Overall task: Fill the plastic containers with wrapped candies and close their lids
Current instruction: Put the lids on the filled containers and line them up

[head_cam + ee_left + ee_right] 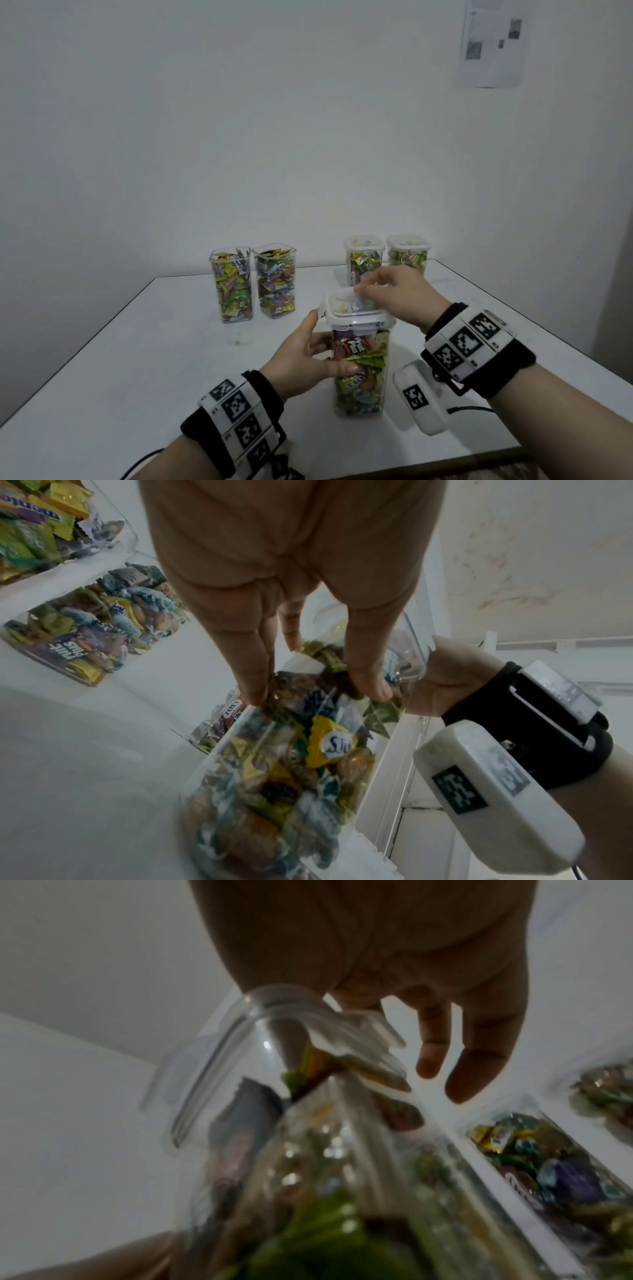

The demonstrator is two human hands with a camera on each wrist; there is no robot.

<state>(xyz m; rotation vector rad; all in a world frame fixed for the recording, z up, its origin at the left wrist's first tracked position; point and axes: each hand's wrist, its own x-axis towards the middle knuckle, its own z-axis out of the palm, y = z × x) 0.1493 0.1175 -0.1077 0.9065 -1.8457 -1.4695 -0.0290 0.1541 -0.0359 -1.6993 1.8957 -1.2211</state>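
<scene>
Clear container, "Fruit Plus" candy; left hand grips.

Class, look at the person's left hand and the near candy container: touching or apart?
Touching. The head view shows the left hand wrapped around the near container; the left wrist view shows its fingers pressed on the clear wall.

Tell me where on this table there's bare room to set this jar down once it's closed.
Bare patches on the table: the near left, in front of the two open jars, and the gap between them and the two lidded jars. Crowded: the near centre, with the held jar, left hand, right hand.
</scene>
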